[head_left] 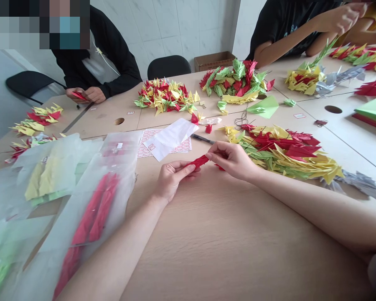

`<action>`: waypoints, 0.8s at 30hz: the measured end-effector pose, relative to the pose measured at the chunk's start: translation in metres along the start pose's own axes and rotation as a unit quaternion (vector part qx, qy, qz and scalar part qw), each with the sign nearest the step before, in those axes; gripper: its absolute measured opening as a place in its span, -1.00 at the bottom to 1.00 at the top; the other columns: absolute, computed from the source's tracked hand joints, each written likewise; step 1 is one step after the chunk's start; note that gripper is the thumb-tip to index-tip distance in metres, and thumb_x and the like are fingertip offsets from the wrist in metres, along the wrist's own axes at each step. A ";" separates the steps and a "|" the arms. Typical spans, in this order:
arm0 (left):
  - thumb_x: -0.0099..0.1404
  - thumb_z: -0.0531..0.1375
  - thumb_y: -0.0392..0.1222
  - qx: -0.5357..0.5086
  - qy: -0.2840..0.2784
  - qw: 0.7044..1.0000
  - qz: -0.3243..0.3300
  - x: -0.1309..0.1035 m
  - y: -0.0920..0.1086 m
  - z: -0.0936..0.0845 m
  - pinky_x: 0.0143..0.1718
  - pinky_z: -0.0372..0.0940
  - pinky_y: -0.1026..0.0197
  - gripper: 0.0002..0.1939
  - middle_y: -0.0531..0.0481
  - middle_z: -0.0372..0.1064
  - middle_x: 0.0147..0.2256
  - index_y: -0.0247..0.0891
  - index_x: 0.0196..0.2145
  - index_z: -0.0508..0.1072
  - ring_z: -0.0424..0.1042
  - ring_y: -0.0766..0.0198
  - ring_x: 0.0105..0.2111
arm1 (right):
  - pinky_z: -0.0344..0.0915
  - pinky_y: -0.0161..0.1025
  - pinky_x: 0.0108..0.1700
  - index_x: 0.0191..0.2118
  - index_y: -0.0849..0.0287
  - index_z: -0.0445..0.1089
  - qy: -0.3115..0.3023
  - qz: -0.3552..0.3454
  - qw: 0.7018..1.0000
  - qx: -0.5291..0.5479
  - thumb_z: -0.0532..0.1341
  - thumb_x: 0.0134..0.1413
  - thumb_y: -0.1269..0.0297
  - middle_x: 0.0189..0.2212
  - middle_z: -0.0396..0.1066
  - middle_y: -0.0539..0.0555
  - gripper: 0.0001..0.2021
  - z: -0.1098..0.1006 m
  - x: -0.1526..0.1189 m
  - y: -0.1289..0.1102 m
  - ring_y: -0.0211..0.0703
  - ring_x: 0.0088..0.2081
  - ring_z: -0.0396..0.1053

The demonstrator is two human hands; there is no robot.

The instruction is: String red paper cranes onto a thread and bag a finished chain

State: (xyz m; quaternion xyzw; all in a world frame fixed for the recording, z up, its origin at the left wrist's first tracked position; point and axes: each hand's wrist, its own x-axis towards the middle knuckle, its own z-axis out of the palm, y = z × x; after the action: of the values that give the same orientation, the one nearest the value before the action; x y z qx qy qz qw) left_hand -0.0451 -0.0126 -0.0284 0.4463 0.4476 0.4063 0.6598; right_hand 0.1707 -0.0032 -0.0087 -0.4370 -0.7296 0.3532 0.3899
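My left hand (pixel 171 177) is closed around a small bundle of red folded paper (pixel 199 161), thumb on top. At the bundle's right end, my right hand (pixel 233 159) pinches with thumb and forefinger; whether it grips the paper or a fine thread there I cannot make out. Both hands are held over the wooden table (pixel 225 234). Just right of my right hand lies a heap of red, yellow and green folded paper cranes (pixel 288 150). A dark pen (pixel 202 138) and a white paper slip (pixel 172 136) on a sheet of red-framed labels (pixel 146 150) lie beyond my hands.
Clear plastic bags (pixel 120 152) holding red, yellow and green folded strands cover the left side. More crane heaps (pixel 166 96) lie across the table. A stack of green paper (pixel 372 112) is at right. Co-workers (pixel 122 62) sit opposite; one holds red paper (pixel 79 96).
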 end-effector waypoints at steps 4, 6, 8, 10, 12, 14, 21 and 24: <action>0.10 0.41 -0.08 0.006 -0.033 0.999 -0.034 0.001 0.004 -0.005 -0.48 0.40 0.39 -0.74 -0.06 0.58 -0.44 -0.32 -0.33 0.61 0.53 0.33 -0.53 | 0.30 -0.36 -0.40 -0.05 0.21 0.39 -0.064 -0.082 0.995 -0.005 0.26 0.17 0.11 -0.21 0.46 0.10 -0.67 -0.002 0.001 0.003 -0.30 -0.39 0.37; 0.09 0.41 -0.07 0.014 -0.051 0.997 -0.049 0.001 0.005 -0.006 -0.51 0.39 0.38 -0.74 -0.05 0.57 -0.46 -0.32 -0.33 0.60 0.52 0.33 -0.56 | 0.35 -0.35 -0.34 -0.04 0.21 0.42 -0.094 -0.122 0.988 -0.020 0.33 0.09 0.15 -0.18 0.50 0.12 -0.65 -0.002 0.001 0.006 -0.25 -0.33 0.44; 0.09 0.41 -0.08 0.019 -0.059 0.997 -0.048 0.001 0.005 -0.006 -0.49 0.40 0.38 -0.74 -0.05 0.56 -0.47 -0.33 -0.33 0.60 0.52 0.32 -0.56 | 0.39 -0.34 -0.26 -0.08 0.21 0.45 -0.102 -0.152 0.983 -0.034 0.33 0.10 0.25 -0.21 0.54 0.11 -0.73 -0.001 0.000 0.008 -0.22 -0.28 0.48; 0.10 0.41 -0.07 0.012 -0.060 0.997 -0.039 0.000 0.005 -0.006 -0.48 0.41 0.38 -0.73 -0.06 0.57 -0.46 -0.33 -0.32 0.60 0.54 0.31 -0.53 | 0.40 -0.34 -0.20 -0.10 0.20 0.47 -0.084 -0.168 0.981 -0.041 0.30 0.13 0.32 -0.22 0.56 0.10 -0.79 0.001 -0.001 0.010 -0.21 -0.25 0.51; 0.10 0.40 -0.05 -0.007 -0.052 0.998 -0.029 0.000 0.004 -0.005 -0.48 0.41 0.39 -0.71 -0.08 0.58 -0.42 -0.32 -0.31 0.61 0.55 0.31 -0.50 | 0.41 -0.34 -0.22 -0.09 0.18 0.49 -0.043 -0.166 0.984 -0.047 0.29 0.14 0.32 -0.23 0.57 0.08 -0.79 0.001 -0.002 0.011 -0.22 -0.28 0.51; 0.10 0.40 -0.03 -0.021 -0.034 0.999 -0.023 0.000 0.004 -0.005 -0.49 0.40 0.40 -0.71 -0.08 0.58 -0.42 -0.33 -0.33 0.60 0.55 0.31 -0.49 | 0.41 -0.34 -0.23 -0.10 0.17 0.50 -0.004 -0.156 0.986 -0.057 0.31 0.12 0.29 -0.24 0.58 0.07 -0.78 0.002 -0.002 0.011 -0.23 -0.30 0.51; 0.07 0.41 -0.05 -0.001 0.013 1.000 -0.010 0.001 0.002 -0.004 -0.55 0.39 0.37 -0.72 -0.06 0.54 -0.52 -0.36 -0.40 0.58 0.49 0.32 -0.59 | 0.43 -0.37 -0.30 -0.11 0.17 0.55 0.009 -0.131 0.990 -0.054 0.37 0.05 0.26 -0.29 0.61 0.05 -0.74 0.003 -0.002 0.015 -0.25 -0.38 0.52; 0.07 0.41 -0.06 -0.007 0.005 1.000 -0.008 0.001 0.001 -0.004 -0.57 0.38 0.39 -0.74 -0.03 0.53 -0.53 -0.34 -0.44 0.58 0.47 0.35 -0.62 | 0.45 -0.37 -0.29 -0.11 0.17 0.56 0.006 -0.117 0.992 -0.041 0.37 0.04 0.25 -0.29 0.61 0.06 -0.74 0.003 -0.003 0.015 -0.22 -0.37 0.55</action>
State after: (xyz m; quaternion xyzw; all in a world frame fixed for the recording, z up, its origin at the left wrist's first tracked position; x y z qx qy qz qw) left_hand -0.0490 -0.0107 -0.0284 0.4362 0.4515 0.4068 0.6636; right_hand 0.1744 -0.0007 -0.0241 -0.3663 -0.7872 0.2728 0.4144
